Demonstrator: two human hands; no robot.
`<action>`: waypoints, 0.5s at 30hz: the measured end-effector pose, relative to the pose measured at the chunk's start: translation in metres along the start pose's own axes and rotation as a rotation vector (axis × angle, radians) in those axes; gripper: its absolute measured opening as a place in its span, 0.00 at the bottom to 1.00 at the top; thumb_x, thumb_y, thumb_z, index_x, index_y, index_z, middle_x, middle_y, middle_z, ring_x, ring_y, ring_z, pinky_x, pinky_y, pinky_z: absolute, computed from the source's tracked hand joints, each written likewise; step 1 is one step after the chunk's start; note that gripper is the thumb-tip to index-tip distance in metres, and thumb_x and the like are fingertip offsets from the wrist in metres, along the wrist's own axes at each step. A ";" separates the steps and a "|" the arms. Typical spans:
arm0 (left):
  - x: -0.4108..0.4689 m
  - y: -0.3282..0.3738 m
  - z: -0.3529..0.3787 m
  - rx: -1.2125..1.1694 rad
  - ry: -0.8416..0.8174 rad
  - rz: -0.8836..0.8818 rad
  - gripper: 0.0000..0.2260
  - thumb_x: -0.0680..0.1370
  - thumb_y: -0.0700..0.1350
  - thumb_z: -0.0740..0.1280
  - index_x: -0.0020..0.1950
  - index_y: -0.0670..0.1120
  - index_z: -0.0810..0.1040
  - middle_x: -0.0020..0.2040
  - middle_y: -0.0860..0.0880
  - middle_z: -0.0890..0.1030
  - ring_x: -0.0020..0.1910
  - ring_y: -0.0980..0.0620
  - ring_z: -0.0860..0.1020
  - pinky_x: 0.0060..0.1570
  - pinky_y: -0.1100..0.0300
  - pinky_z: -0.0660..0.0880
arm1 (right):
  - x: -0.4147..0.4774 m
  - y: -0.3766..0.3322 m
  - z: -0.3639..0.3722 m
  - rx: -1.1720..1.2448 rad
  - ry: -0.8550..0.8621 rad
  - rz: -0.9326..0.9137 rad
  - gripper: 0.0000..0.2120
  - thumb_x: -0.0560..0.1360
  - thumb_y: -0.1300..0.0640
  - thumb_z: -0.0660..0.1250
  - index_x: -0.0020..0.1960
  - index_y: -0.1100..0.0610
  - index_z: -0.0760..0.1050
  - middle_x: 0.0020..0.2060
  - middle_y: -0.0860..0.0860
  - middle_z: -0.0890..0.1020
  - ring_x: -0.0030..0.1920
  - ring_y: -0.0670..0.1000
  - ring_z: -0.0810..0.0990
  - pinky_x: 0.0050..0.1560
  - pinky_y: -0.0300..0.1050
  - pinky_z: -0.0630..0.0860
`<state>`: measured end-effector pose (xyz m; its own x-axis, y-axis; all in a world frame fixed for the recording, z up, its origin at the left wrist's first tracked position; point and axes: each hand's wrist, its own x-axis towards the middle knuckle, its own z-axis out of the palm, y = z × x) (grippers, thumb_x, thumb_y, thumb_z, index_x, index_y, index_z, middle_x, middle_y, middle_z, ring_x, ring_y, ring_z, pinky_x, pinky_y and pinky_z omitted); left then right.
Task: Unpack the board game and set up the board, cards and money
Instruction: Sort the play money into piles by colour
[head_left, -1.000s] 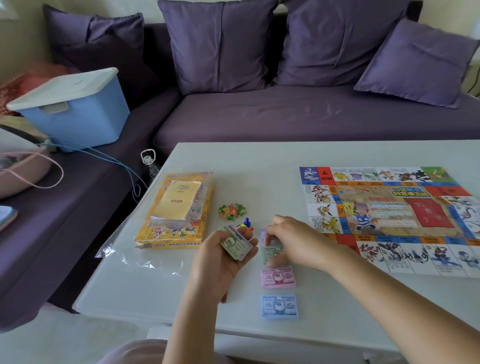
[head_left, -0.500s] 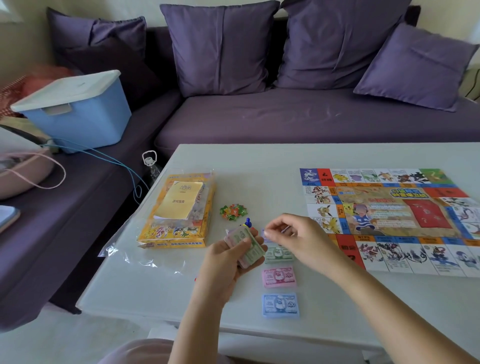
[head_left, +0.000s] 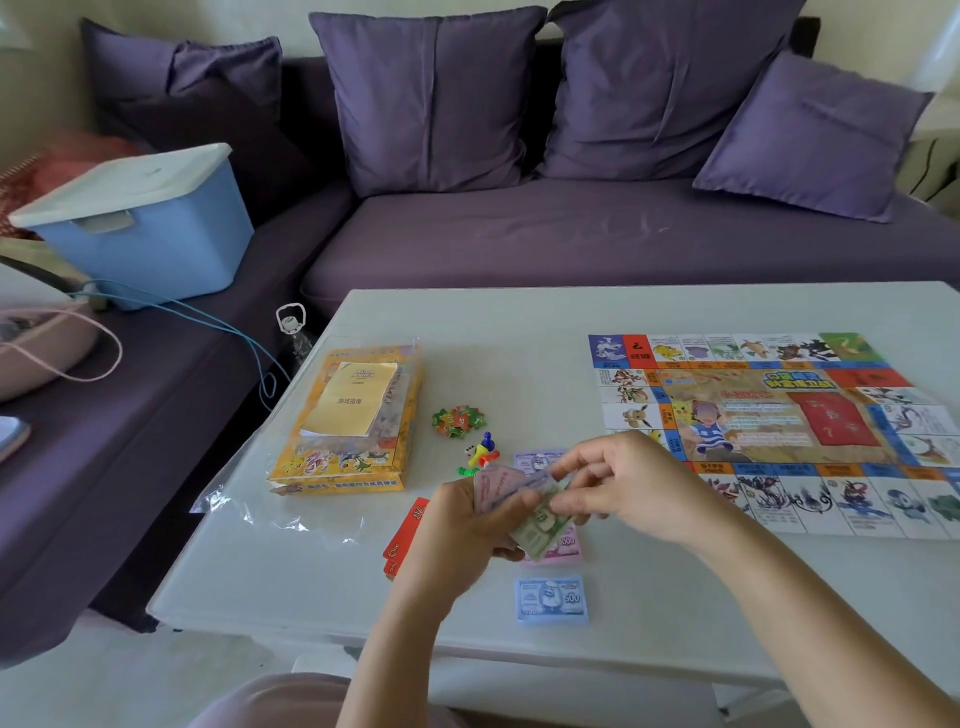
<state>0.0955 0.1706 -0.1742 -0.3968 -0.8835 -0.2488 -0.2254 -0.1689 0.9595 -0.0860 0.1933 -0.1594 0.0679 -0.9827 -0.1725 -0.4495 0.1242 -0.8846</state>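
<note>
Sorting money: left hand (head_left: 462, 530) grips note stack (head_left: 511, 486), right hand (head_left: 644, 483) fingers (head_left: 574, 467) pinch green note (head_left: 540, 519); board (head_left: 769, 431) laid beyond fingers; piles (head_left: 551, 598) unfinished.

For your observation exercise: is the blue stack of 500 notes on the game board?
No, the blue stack of notes lies on the white table near its front edge, apart from the game board.

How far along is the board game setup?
Done: the colourful printed game board lies unfolded on the white table; a blue 500-note pile is sorted. In hand: left hand grips a mixed wad of paper money, right hand pinches it. Left: remaining notes, red cards.
</note>
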 end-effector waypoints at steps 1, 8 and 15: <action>0.000 0.000 0.000 -0.026 0.000 0.001 0.05 0.76 0.42 0.68 0.41 0.43 0.80 0.29 0.50 0.82 0.29 0.56 0.80 0.31 0.63 0.77 | 0.000 0.001 -0.001 0.010 0.015 0.021 0.08 0.69 0.60 0.76 0.45 0.52 0.80 0.32 0.49 0.84 0.32 0.44 0.82 0.33 0.33 0.73; 0.009 -0.007 -0.007 -0.239 0.250 -0.135 0.09 0.80 0.39 0.63 0.42 0.42 0.79 0.36 0.45 0.84 0.35 0.50 0.82 0.36 0.59 0.79 | -0.001 0.023 -0.007 0.182 0.293 0.149 0.04 0.70 0.56 0.75 0.39 0.55 0.83 0.27 0.44 0.80 0.28 0.42 0.75 0.33 0.35 0.73; 0.014 -0.011 -0.005 -0.176 0.281 -0.220 0.09 0.80 0.39 0.61 0.43 0.44 0.77 0.43 0.43 0.83 0.38 0.50 0.81 0.39 0.58 0.78 | 0.009 0.035 0.012 0.050 0.344 0.195 0.08 0.70 0.51 0.75 0.38 0.56 0.83 0.31 0.43 0.83 0.33 0.39 0.77 0.32 0.29 0.67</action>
<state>0.0966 0.1579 -0.1880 -0.0913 -0.8988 -0.4288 -0.1125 -0.4185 0.9012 -0.0902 0.1908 -0.1970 -0.3210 -0.9275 -0.1917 -0.3795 0.3114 -0.8712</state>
